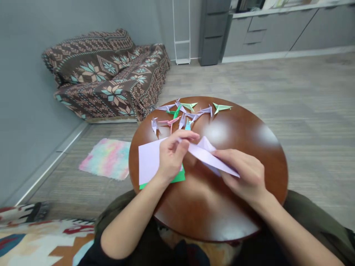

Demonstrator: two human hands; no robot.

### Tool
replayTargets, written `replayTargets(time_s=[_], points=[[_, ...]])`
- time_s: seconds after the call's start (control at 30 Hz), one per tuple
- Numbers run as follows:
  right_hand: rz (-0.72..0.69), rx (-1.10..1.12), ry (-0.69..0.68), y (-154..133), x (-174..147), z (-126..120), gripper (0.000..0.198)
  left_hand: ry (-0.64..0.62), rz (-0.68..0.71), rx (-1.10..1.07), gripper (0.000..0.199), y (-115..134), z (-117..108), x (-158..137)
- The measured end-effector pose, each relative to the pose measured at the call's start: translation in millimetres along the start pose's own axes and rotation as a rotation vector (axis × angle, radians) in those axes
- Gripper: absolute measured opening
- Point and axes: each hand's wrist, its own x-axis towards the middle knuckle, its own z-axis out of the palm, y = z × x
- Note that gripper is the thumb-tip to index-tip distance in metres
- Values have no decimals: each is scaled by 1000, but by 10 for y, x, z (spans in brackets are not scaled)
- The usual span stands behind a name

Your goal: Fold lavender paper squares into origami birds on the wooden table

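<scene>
Head | folded lilac paper (206,155) | between left hand (172,155), right hand (247,174) | both hands pinching its ends

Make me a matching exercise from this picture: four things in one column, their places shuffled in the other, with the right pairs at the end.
Things
1. folded paper
2. paper sheets
3. paper birds
4. rug

Places
A. on the floor, beside the table
B. flat on the table, partly hidden by the left hand
C. between the left hand and the right hand
D. grouped toward the far side of the table

Pairs: 1-C, 2-B, 3-D, 4-A
</scene>
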Motion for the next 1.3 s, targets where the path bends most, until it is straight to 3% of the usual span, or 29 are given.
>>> replayTargets(time_s=[0.07,0.13,0.2,0.3,0.47,0.63,0.93,1.3], points=[[21,-17,65,14,-27,-16,38,-205,35,-112,64,-7,-7,-2],[54,-32,133,16,-41,-29,39,-369,-24,-141,82,6,0,-11],[64,-43,180,17,-49,-33,35,-415,-72,-66,74,32,21,-27],[40,-42,196,31,-72,-21,31,-348,-5,71,44,57,56,-48],[104,-62,252,40,-129,-2,24,-301,161,135,32,19,60,-54],[71,35,271,-5,-94,-11,44,-218,238,191,9,21,51,-47],[-138,141,279,108,-100,16,53,-240,425,144,24,78,95,-46],[-203,83,250,83,-75,-23,48,-213,356,7,21,55,99,-77]])
